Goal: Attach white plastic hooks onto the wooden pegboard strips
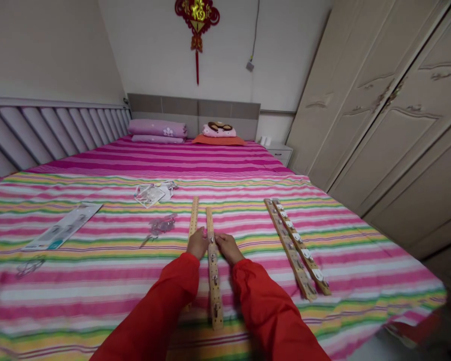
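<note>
A narrow wooden strip (214, 286) lies lengthwise on the striped bed cover between my two forearms. Small metal fittings, like clips or hooks, run along its near part. My left hand (198, 244) is closed at the strip's left edge, with something pink at its fingertips. From the right, my right hand (228, 248) pinches at the same strip beside one metal fitting. The fingertips are small and partly hidden, so the exact grip is unclear. A second wooden strip (194, 213), dotted with holes, lies just left, partly under my left hand and sleeve.
Two more strips lie to the right: one with metal fittings (285, 240), one with white round pieces (303, 253). On the left are clear packets (154, 193), a small plastic bag (161, 225), a long package (65, 225) and a wire-like bundle (30, 264). Wardrobes (391, 135) stand at right.
</note>
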Demonstrator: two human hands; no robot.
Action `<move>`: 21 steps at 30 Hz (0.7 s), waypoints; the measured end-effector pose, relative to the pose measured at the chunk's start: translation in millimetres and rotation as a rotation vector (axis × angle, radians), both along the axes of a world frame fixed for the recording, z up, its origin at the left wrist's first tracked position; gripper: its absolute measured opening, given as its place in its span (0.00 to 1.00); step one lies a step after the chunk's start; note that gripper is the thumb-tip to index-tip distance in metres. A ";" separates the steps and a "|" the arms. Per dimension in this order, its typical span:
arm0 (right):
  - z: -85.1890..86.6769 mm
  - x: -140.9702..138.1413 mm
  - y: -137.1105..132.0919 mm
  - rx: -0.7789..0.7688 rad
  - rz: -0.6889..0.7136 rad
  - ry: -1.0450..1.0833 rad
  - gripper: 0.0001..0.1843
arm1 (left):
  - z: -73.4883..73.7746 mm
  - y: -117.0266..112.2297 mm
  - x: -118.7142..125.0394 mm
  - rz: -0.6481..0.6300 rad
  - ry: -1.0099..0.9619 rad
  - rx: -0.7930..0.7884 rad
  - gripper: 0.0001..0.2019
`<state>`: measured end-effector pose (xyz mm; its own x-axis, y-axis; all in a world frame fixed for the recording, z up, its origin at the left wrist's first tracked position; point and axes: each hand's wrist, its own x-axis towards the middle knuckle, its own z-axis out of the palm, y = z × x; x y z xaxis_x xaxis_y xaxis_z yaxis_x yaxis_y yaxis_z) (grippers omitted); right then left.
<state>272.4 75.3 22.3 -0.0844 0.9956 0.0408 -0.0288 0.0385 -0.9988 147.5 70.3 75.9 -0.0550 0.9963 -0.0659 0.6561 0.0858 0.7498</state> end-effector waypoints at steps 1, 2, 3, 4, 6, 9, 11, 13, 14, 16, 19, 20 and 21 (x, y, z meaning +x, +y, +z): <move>0.4 -0.6 0.0 -0.004 -0.003 0.000 0.20 | -0.4 -0.5 0.9 0.006 0.002 0.000 0.25; 0.8 -0.8 -0.6 -0.005 -0.010 -0.002 0.22 | -0.7 -1.0 1.5 0.012 0.004 -0.001 0.25; 1.2 -0.7 -1.8 -0.006 -0.015 -0.004 0.22 | -0.8 -1.9 1.7 0.014 0.006 -0.002 0.24; 1.6 -0.4 -3.6 -0.006 -0.019 -0.006 0.23 | -0.9 -3.2 1.6 0.014 0.009 -0.003 0.24; 2.2 0.5 -9.3 -0.006 -0.025 -0.011 0.24 | -1.1 -7.3 0.4 0.007 0.013 -0.002 0.23; 2.2 1.5 -21.5 0.001 -0.019 -0.016 0.23 | -2.7 -17.5 -2.9 -0.021 0.013 0.003 0.22; 2.2 1.7 -30.2 0.013 -0.006 -0.020 0.22 | -5.1 -25.6 -4.4 -0.046 0.010 0.012 0.21; 2.7 2.0 -37.6 0.034 0.004 -0.025 0.21 | -7.6 -32.8 -5.1 -0.076 -0.026 0.016 0.19; 3.2 2.1 -40.4 0.047 0.003 -0.024 0.21 | -8.3 -35.5 -5.8 -0.104 -0.069 0.015 0.18; 4.7 2.6 -44.4 0.066 -0.015 -0.014 0.20 | -7.0 -38.6 -10.5 -0.157 -0.182 0.014 0.15; 7.3 3.3 -47.3 0.051 -0.055 0.011 0.20 | 3.3 -37.6 -34.5 -0.099 -0.264 0.091 0.12; 7.9 3.4 -48.0 0.039 -0.063 0.022 0.20 | 8.2 -36.4 -48.0 -0.036 -0.247 0.152 0.12; 8.3 3.5 -48.5 0.026 -0.069 0.038 0.20 | 13.0 -35.2 -63.8 0.040 -0.206 0.218 0.12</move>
<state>275.9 26.7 30.6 -0.0137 0.9975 0.0688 -0.0626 0.0678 -0.9957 83.7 35.1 88.9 -0.1025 0.9854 0.1357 0.4878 -0.0691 0.8702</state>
